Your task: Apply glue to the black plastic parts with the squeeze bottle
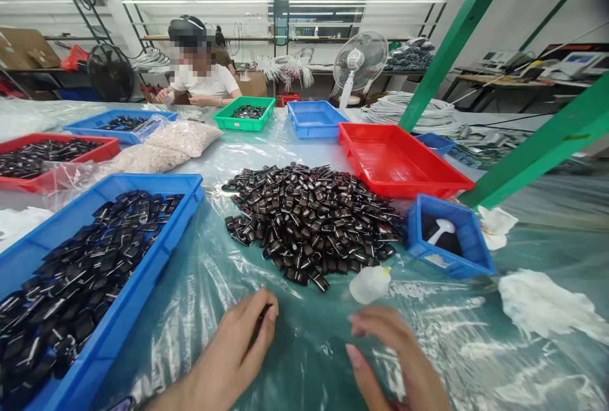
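A large pile of small black glossy parts [311,217] lies on the plastic-covered table in front of me. My left hand [240,344] rests near the front edge with its fingers curled round one small black part. My right hand [390,351] hovers beside it, fingers bent and slightly apart, holding nothing that I can see. A small white squeeze bottle [370,284] lies just beyond my right hand. To the left stands a blue tray [157,265] filled with the same black parts.
A small blue bin [471,259] holding a white scoop sits right of the pile, an empty red tray [447,179] behind it. White cloths [547,306] lie at right. Green frame posts [542,144] slant over the table. Another person [202,75] sits at the far side among more trays.
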Motion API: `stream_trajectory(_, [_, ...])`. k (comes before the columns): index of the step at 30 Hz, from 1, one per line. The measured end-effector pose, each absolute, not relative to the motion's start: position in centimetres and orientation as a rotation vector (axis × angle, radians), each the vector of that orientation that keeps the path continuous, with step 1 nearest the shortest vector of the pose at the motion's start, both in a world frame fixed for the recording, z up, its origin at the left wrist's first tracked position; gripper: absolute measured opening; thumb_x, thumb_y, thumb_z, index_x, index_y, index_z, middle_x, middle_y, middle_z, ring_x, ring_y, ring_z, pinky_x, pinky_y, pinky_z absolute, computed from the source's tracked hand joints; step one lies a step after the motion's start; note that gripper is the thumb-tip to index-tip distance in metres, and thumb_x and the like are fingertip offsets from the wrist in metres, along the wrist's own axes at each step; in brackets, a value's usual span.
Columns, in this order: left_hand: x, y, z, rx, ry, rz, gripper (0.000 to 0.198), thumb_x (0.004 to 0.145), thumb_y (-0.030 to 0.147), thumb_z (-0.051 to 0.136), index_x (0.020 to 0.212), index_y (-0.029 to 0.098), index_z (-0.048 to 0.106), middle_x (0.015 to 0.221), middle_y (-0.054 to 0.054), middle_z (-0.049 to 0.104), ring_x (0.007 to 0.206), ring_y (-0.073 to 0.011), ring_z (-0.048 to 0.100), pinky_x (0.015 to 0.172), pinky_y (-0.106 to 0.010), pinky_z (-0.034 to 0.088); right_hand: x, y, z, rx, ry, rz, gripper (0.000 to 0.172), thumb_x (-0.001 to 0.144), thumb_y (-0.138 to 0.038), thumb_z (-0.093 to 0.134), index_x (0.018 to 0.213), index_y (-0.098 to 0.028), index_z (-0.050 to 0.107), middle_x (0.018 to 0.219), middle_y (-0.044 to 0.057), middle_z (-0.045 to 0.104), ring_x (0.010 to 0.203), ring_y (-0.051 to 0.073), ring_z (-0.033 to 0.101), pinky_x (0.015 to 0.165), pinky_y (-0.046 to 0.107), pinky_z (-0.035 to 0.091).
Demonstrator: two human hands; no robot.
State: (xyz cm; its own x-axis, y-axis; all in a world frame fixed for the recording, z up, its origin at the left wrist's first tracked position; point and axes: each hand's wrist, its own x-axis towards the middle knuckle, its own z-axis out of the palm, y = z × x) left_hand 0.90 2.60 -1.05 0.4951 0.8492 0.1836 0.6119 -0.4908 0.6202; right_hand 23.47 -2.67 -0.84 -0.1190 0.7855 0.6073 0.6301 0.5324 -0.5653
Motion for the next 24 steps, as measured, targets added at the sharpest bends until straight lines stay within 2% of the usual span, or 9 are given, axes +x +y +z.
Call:
stream_trajectory(2, [1.1, 2.4, -1.3, 2.215, 1.208, 0.655, 0.025, 0.101, 0.025, 0.030, 0.078, 0.023, 0.041, 0.062, 0.005, 0.046, 0.051, -0.0125, 0.048, 0.049, -0.022, 0.037, 24.0, -2.3, -0.2, -1.227, -1.613, -0.027, 0.040, 0.081, -0.009, 0.061, 0.119, -0.023, 0.053, 0.107, 0.007, 0.057, 0.100, 0.019, 0.060, 0.089, 0.031, 0.050])
stream_trajectory(4, [1.1, 2.5, -1.6, 2.174, 1.227, 0.644, 0.026, 0.099, 0.026, 0.034, 0.073, 0.023, 0.039, 0.060, 0.006, 0.042, 0.049, -0.0121, 0.044, 0.047, -0.022, 0.033, 24.5, -1.9, -0.1, -1.275, -1.424, -0.099, 0.051, 0.078, -0.015, 0.068, 0.126, -0.024, 0.052, 0.119, 0.009, 0.055, 0.114, 0.023, 0.057, 0.103, 0.039, 0.043])
stream_trajectory(6, [1.1, 2.6, -1.8, 2.148, 1.231, 0.630, 0.026, 0.098, 0.028, 0.037, 0.072, 0.023, 0.039, 0.060, 0.006, 0.042, 0.050, -0.0119, 0.042, 0.047, -0.021, 0.031, 25.2, -1.5, -0.8, -1.350, -1.363, 0.011, 0.066, 0.079, -0.023, 0.070, 0.139, -0.025, 0.042, 0.135, 0.012, 0.051, 0.129, 0.029, 0.048, 0.112, 0.050, 0.033])
stream_trajectory(8, [0.9, 2.6, -1.8, 2.144, 1.216, 0.606, 0.026, 0.097, 0.032, 0.042, 0.073, 0.023, 0.041, 0.063, 0.005, 0.045, 0.053, -0.0126, 0.043, 0.049, -0.022, 0.032, 25.8, -1.2, -2.0, -1.475, -1.359, 0.244, 0.074, 0.083, -0.032, 0.067, 0.146, -0.027, 0.029, 0.144, 0.013, 0.048, 0.136, 0.031, 0.042, 0.109, 0.055, 0.036])
stream_trajectory(11, [0.5, 2.3, -1.5, 2.128, 1.159, 0.582, 0.023, 0.098, 0.037, 0.045, 0.080, 0.023, 0.047, 0.070, 0.002, 0.051, 0.059, -0.0151, 0.048, 0.052, -0.025, 0.036, 26.5, -1.1, -4.0, -1.593, -1.280, 0.580, 0.056, 0.087, -0.039, 0.063, 0.135, -0.029, 0.035, 0.134, 0.012, 0.059, 0.130, 0.027, 0.052, 0.093, 0.040, 0.054])
stream_trajectory(13, [0.3, 2.0, -1.2, 2.060, 1.117, 0.591, 0.020, 0.102, 0.035, 0.037, 0.089, 0.024, 0.048, 0.077, 0.001, 0.054, 0.066, -0.0166, 0.052, 0.058, -0.027, 0.040, 26.4, -1.1, -4.7, -1.578, -1.236, 0.666, 0.041, 0.088, -0.040, 0.063, 0.122, -0.029, 0.042, 0.127, 0.010, 0.064, 0.125, 0.023, 0.057, 0.087, 0.029, 0.057])
stream_trajectory(15, [0.1, 1.7, -1.0, 1.973, 1.117, 0.647, 0.021, 0.104, 0.031, 0.029, 0.096, 0.026, 0.048, 0.084, 0.000, 0.055, 0.073, -0.0171, 0.054, 0.067, -0.028, 0.043, 25.9, -1.5, -4.5, -1.550, -1.220, 0.678, 0.035, 0.089, -0.041, 0.062, 0.117, -0.028, 0.045, 0.123, 0.009, 0.066, 0.120, 0.020, 0.061, 0.086, 0.025, 0.056])
stream_trajectory(20, [0.0, 1.2, -1.2, 1.867, 1.158, 0.814, 0.015, 0.104, 0.041, 0.033, 0.110, 0.033, 0.044, 0.097, 0.001, 0.055, 0.086, -0.0177, 0.055, 0.075, -0.027, 0.044, 24.3, -2.6, -2.4, -1.422, -1.493, 0.646, 0.031, 0.088, -0.034, 0.064, 0.119, -0.031, 0.059, 0.113, 0.003, 0.070, 0.101, 0.016, 0.070, 0.081, 0.017, 0.056])
stream_trajectory(24, [0.1, 1.1, -1.3, 1.858, 1.119, 0.888, 0.019, 0.103, 0.047, 0.034, 0.110, 0.032, 0.044, 0.100, 0.000, 0.053, 0.090, -0.0187, 0.053, 0.074, -0.027, 0.044, 24.0, -2.7, -1.9, -1.294, -1.769, 0.624, 0.043, 0.081, -0.022, 0.070, 0.120, -0.037, 0.062, 0.109, -0.001, 0.072, 0.094, 0.016, 0.073, 0.075, 0.016, 0.058])
